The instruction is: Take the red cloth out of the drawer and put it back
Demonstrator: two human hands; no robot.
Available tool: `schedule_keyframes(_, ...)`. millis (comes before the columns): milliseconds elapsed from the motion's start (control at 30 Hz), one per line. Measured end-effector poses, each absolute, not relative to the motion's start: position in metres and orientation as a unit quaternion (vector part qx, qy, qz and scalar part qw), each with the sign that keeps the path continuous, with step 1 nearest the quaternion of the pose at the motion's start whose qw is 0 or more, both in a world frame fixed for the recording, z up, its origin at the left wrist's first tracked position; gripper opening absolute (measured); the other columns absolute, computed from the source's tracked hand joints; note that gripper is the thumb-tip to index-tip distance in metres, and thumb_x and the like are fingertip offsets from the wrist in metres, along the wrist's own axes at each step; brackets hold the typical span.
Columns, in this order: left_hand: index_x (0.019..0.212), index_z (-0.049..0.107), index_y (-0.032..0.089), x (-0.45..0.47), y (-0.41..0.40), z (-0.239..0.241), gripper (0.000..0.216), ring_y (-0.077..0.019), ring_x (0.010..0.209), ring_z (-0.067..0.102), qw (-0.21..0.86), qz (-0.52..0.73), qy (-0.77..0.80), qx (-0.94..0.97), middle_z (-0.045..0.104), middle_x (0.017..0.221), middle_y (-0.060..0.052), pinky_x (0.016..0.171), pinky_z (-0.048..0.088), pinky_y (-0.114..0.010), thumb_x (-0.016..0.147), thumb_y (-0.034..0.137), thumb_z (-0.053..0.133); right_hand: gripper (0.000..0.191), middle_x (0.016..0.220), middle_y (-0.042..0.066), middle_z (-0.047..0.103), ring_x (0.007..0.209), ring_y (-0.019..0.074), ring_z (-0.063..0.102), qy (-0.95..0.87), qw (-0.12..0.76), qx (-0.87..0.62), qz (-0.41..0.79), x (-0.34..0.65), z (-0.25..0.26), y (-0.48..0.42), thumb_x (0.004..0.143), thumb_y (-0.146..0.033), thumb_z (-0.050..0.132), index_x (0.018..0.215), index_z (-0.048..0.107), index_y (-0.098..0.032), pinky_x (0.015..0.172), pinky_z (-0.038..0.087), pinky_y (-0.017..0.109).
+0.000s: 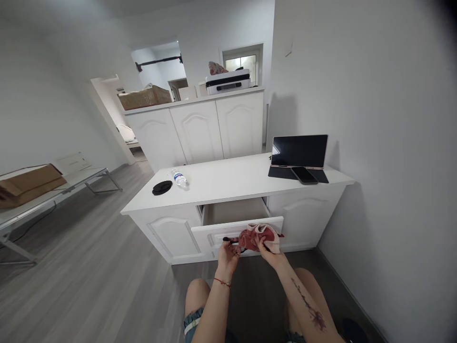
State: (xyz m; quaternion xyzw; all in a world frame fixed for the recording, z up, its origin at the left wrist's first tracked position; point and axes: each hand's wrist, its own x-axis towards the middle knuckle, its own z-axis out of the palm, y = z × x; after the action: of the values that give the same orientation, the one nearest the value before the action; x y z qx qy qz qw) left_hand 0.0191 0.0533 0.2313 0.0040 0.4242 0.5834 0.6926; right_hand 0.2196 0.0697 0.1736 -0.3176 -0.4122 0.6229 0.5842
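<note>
A red and pale-pink cloth point(250, 238) is bunched up in front of the pulled-out white drawer point(203, 233). My right hand point(270, 253) grips the cloth from its right side, with the thumb on top of the fabric. On the left, my left hand point(229, 255) has its fingers closed at a thin dark piece point(226, 239) beside the cloth. I cannot make out what that piece is, or whether it is joined to the cloth. The visible part of the drawer's floor is bare.
On the white counter point(221, 176) stand a tablet point(299, 150) and a phone point(304, 175) at the right. A plastic bottle point(179, 178) and a black round object point(162, 187) lie left. A wall point(385, 190) rises at the right.
</note>
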Motion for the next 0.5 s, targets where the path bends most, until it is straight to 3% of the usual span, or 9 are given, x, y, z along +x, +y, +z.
schedule_keyframes(100,0.068,0.062,0.02,0.024,0.054,0.229,0.016,-0.0129,0.058,0.057,0.667,0.596,0.446,0.006,0.067,0.068,-0.003,0.073,0.053,-0.032,0.074,0.008,0.071,0.046,0.11,0.013,0.074,0.108,0.029,0.069,-0.471,0.586,-0.347,0.56,0.247,0.164,0.065,0.088,-0.046,0.03,0.069,0.068,-0.03,0.095,0.052,0.056)
schedule_keyframes(200,0.064,0.054,0.021,0.028,0.055,0.225,0.028,-0.0112,0.06,0.058,0.647,0.61,0.457,0.011,0.069,0.071,-0.001,0.075,0.054,-0.03,0.071,0.005,0.077,0.058,0.112,0.016,0.075,0.106,0.0298,0.069,-0.482,0.574,-0.376,0.544,0.264,0.158,0.059,0.091,-0.053,0.023,0.069,0.073,-0.031,0.091,0.05,0.055)
schedule_keyframes(333,0.062,0.05,0.021,0.027,0.059,0.218,0.035,-0.0109,0.062,0.06,0.635,0.614,0.466,0.045,0.07,0.071,0.0,0.077,0.055,-0.03,0.068,0.006,0.082,0.051,0.116,0.009,0.076,0.105,0.0298,0.07,-0.4,0.615,-0.398,0.55,0.269,0.153,0.05,0.089,-0.059,0.033,0.072,0.074,-0.035,0.085,0.054,0.055)
schedule_keyframes(500,0.062,0.049,0.022,0.023,0.078,0.215,0.038,-0.0108,0.062,0.059,0.632,0.605,0.48,0.065,0.071,0.072,-0.001,0.077,0.056,-0.031,0.067,0.008,0.084,0.031,0.105,0.006,0.077,0.098,0.0299,0.07,-0.266,0.627,-0.44,0.585,0.271,0.134,0.013,0.08,-0.059,0.052,0.076,0.07,-0.034,0.095,0.057,0.062)
